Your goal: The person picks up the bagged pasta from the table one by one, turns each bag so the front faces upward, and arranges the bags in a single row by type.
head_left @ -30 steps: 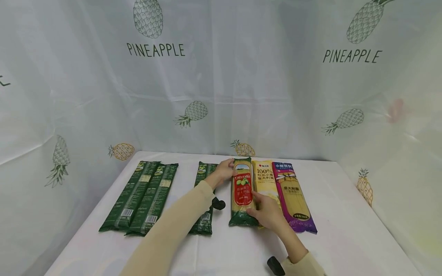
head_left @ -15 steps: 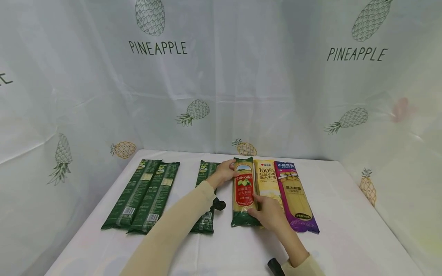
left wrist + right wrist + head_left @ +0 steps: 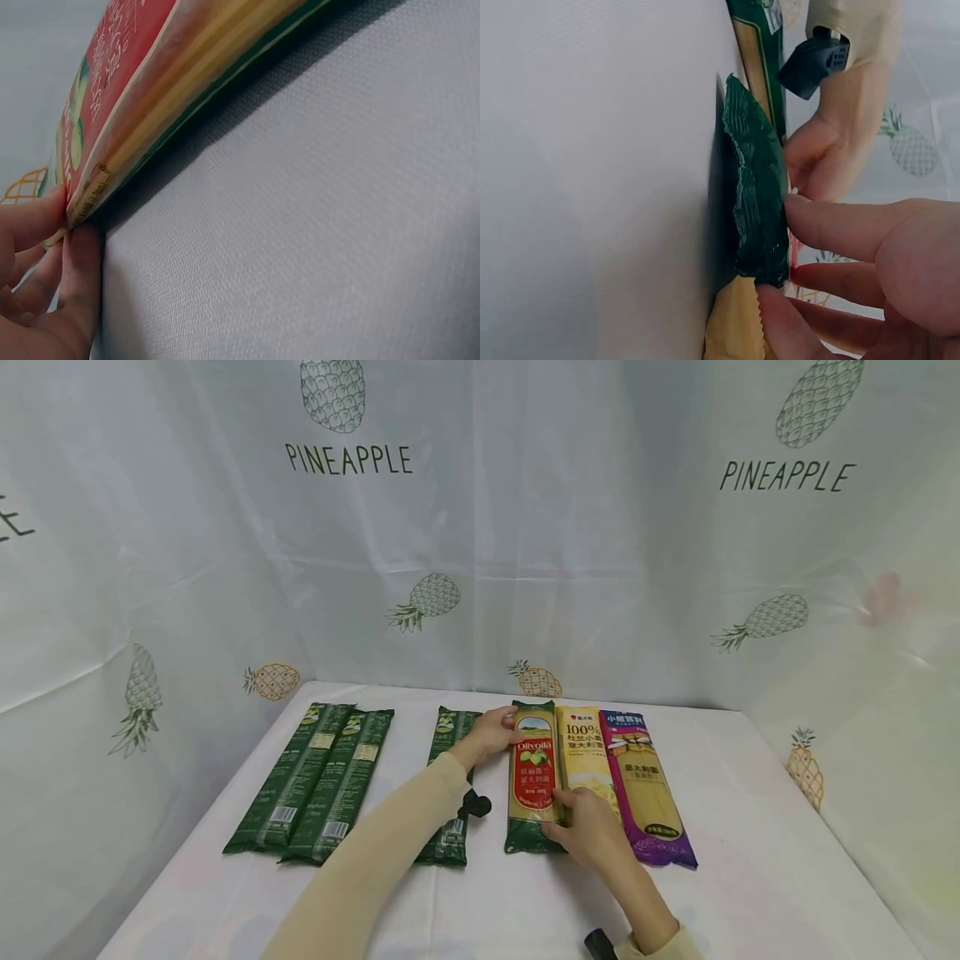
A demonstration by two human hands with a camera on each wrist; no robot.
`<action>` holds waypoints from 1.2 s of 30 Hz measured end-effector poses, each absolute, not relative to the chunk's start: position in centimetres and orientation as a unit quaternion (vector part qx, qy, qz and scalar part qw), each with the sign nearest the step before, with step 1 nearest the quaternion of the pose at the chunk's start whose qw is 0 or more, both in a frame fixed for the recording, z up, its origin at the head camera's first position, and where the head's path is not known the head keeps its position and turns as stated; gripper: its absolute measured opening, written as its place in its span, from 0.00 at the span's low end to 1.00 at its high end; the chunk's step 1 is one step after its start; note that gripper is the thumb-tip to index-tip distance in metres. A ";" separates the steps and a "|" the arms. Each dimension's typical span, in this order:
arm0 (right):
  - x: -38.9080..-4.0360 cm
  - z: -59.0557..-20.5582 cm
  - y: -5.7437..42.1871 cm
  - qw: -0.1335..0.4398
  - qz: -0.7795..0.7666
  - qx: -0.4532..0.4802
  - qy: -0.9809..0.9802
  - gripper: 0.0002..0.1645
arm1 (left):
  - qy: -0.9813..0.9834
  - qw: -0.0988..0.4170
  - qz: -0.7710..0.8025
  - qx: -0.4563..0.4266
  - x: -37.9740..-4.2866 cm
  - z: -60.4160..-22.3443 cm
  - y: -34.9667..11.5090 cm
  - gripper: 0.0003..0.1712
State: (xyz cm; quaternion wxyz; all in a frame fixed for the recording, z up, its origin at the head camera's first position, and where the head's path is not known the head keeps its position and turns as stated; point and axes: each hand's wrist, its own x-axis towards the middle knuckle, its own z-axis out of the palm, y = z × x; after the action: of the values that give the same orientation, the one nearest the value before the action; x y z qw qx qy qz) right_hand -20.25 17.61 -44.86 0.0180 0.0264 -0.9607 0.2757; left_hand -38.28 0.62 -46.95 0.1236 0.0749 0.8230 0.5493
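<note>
Our left grip (image 3: 491, 733) pinches the red pasta pack (image 3: 535, 772) by its far end, our right grip (image 3: 595, 827) its near end, and its long side points away from us.

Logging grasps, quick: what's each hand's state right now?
Left hand: holding the red-labelled pasta pack by its left edge.
Right hand: holding the same pack by its right edge.

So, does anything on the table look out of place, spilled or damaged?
No spill or damage shows. One oddity: three green packets at left lie barcode side up, while the red-labelled packet, yellow packet and purple packet show their fronts.
</note>
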 end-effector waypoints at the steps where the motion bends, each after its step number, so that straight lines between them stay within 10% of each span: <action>1: -20.2 -44.8 17.6 0.019 0.272 0.028 -0.962 0.36 | 0.825 0.123 0.546 0.073 -38.3 -46.9 0.7 0.39; 28: -18.6 -43.8 16.5 0.049 0.411 0.073 -0.907 0.34 | 0.844 0.108 0.503 0.151 -37.2 -42.0 -6.8 0.33; 36: -17.8 -43.7 12.6 -0.033 0.550 0.090 -0.830 0.45 | 0.851 0.096 0.498 0.134 -37.1 -41.1 -11.6 0.34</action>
State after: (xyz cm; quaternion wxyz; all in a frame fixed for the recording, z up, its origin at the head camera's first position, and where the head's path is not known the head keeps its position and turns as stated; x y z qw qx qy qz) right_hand -17.75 12.60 -43.68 -0.0331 0.0899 -0.8297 0.5499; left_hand -37.08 -11.61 -41.11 0.0957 0.1339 0.8515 0.4979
